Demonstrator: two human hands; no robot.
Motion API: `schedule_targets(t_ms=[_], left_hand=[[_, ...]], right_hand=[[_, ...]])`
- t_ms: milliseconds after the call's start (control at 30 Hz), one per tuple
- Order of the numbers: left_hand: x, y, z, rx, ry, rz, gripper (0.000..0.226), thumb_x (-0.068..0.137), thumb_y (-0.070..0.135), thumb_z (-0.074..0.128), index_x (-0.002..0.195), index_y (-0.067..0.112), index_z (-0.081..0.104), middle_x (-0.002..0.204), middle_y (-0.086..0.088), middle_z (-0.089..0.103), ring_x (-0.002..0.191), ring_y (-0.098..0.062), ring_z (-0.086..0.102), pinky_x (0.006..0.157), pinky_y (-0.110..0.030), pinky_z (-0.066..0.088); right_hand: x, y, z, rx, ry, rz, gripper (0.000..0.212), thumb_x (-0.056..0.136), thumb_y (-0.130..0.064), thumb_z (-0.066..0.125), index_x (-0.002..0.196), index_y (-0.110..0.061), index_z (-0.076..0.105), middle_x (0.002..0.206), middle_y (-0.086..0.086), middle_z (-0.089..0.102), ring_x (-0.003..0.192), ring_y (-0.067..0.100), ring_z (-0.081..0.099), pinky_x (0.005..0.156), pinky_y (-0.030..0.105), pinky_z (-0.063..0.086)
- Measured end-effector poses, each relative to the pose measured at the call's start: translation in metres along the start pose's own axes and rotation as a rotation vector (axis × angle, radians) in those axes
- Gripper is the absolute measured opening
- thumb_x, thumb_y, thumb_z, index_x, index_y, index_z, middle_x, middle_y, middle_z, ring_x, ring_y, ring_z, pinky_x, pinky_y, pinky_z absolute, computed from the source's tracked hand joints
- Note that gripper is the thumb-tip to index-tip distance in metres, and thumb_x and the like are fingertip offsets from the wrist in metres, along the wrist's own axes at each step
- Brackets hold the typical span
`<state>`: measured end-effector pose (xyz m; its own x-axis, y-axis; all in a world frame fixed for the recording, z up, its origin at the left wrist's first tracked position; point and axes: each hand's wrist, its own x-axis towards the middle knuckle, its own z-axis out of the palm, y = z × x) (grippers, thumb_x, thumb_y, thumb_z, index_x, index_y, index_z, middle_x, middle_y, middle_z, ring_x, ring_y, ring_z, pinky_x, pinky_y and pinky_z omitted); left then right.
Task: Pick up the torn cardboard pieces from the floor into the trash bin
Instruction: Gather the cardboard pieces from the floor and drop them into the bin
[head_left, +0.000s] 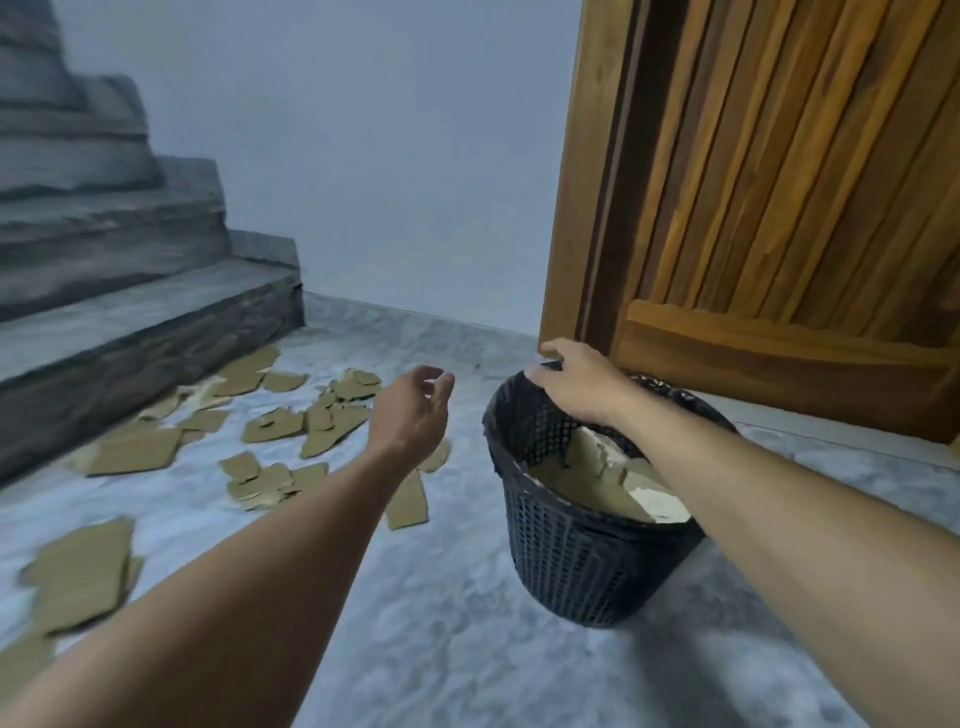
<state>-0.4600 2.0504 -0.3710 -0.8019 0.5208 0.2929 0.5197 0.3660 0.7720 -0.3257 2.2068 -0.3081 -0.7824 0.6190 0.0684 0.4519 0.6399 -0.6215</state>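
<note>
right hand gripping the far rim of the trash bin, left hand loose and empty over the cardboard pieces

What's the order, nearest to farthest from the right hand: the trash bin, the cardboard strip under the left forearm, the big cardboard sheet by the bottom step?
1. trash bin: the right hand holds its far rim.
2. cardboard strip: just left of the bin.
3. big cardboard sheet: far left, by the bottom step.
</note>
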Motion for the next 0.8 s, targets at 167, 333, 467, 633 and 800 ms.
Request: schedule_targets(t_ms=[167,333,467,633,800], left_hand=[[-0.013,-0.117,-0.047,0.171,-0.023,-0.147,0.048,0.102,0.047,0.048,0.136,0.014,0.058,0.132,-0.010,0.065,0.117,-0.026,0.062,0.085,-0.031,0.044],[-0.050,-0.240,-0.091,0.450,-0.067,-0.319,0.070,0.092,0.069,0.046,0.147,0.027,0.043,0.150,-0.013,0.046,0.138,-0.033,0.040,0.108,-0.047,0.041],[-0.086,-0.318,-0.144,0.647,-0.016,-0.398,0.095,0.082,0.088,0.032,0.159,0.036,0.015,0.168,-0.011,0.010,0.154,-0.034,-0.004,0.120,-0.061,0.005],[-0.123,-0.408,-0.204,0.692,0.003,-0.687,0.121,0.057,0.107,0.016,0.155,0.044,-0.014,0.165,-0.010,-0.024,0.147,-0.050,-0.022,0.109,-0.076,-0.006],[-0.117,-0.445,-0.207,0.596,-0.029,-0.839,0.119,0.054,0.108,0.005,0.152,0.047,-0.022,0.166,-0.007,-0.021,0.147,-0.051,-0.021,0.108,-0.076,-0.012]], right_hand=[[0.025,-0.066,0.085,-0.036,-0.086,-0.121,0.059,0.102,-0.045,0.050,0.153,-0.020,0.035,0.157,0.007,0.038,0.135,0.026,0.045,0.098,0.034,0.041],[0.038,-0.078,0.201,-0.083,-0.258,-0.098,0.070,0.096,-0.057,0.055,0.154,-0.023,0.035,0.161,0.006,0.030,0.141,0.026,0.039,0.105,0.036,0.037],[0.041,-0.071,0.303,-0.213,-0.432,-0.047,0.099,0.081,-0.074,0.063,0.159,-0.030,0.020,0.167,0.002,0.012,0.151,0.025,0.020,0.115,0.043,0.033],[0.046,-0.057,0.395,-0.193,-0.446,0.083,0.123,0.051,-0.101,0.054,0.146,-0.064,-0.015,0.167,-0.004,-0.019,0.154,0.034,-0.006,0.118,0.062,0.020],[0.055,-0.052,0.425,-0.275,-0.299,0.319,0.109,0.046,-0.110,0.033,0.127,-0.076,-0.032,0.163,0.003,-0.032,0.148,0.046,-0.022,0.112,0.075,-0.001]])
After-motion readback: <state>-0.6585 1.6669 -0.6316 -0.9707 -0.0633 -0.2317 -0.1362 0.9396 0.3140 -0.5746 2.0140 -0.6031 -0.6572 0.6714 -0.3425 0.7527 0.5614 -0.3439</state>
